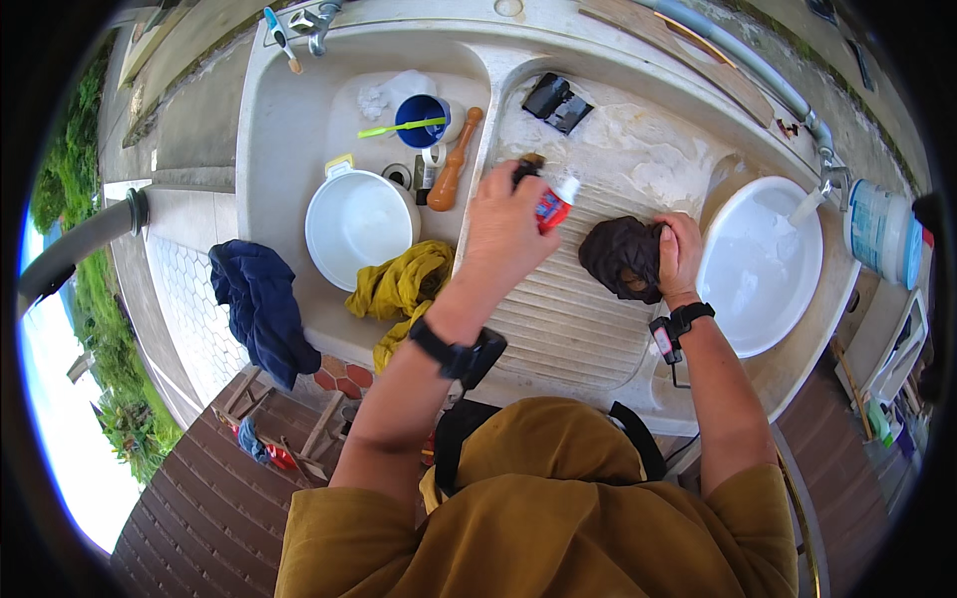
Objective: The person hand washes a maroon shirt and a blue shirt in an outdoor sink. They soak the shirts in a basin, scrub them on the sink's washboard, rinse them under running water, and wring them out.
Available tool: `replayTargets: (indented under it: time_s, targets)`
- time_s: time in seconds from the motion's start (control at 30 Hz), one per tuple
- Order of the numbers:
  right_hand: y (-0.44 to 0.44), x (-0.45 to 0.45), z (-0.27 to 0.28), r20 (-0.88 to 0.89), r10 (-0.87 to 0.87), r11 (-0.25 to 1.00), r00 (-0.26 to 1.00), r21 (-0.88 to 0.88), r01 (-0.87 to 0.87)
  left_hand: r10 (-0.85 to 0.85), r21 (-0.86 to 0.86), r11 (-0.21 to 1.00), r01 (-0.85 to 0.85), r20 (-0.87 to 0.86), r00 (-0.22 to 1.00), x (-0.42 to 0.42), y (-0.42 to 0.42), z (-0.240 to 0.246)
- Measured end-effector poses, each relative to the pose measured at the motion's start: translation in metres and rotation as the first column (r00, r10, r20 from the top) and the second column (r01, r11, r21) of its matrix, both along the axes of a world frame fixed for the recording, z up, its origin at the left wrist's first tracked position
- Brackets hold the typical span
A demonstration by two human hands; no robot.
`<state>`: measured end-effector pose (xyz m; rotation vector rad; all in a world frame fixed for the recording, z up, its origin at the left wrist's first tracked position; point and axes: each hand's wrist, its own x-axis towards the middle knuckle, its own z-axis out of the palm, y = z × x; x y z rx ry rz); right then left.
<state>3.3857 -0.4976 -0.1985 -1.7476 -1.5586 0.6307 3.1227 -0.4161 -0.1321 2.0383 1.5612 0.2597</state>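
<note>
My left hand (508, 217) holds a red tube with a white cap (555, 205) above the sink's ribbed washboard (568, 321); something small and dark sits at its fingertips, too unclear to name. My right hand (679, 254) grips a bunched dark brown cloth (620, 258) on the right part of the washboard. A white basin (759, 269) of water stands to the right, under a running tap (834, 179). Beyond the washboard, a black object (557, 103) lies on the wet sink floor.
In the left sink are a white bucket (362, 224), a blue cup (422, 121) with a green toothbrush (396, 128), a wooden club (452, 168) and a mustard cloth (400, 288). Navy cloth (262, 306) hangs over the left edge. A plastic tub (882, 232) stands at the right.
</note>
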Motion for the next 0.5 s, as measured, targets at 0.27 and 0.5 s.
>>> replayTargets:
  time_s: [0.27,0.5]
  targets:
    - [0.001,-0.001,0.0,-0.021,0.0,0.999,1.0,0.041,0.001,0.524,-0.518,0.78,-0.352,0.233,0.819,-0.094,0.05,0.001]
    - [0.001,0.0,0.0,-0.004,0.002,1.0,1.0,0.026,-0.002,0.597,-0.787,0.587,-0.189,0.263,0.758,-0.088,0.067,-0.034]
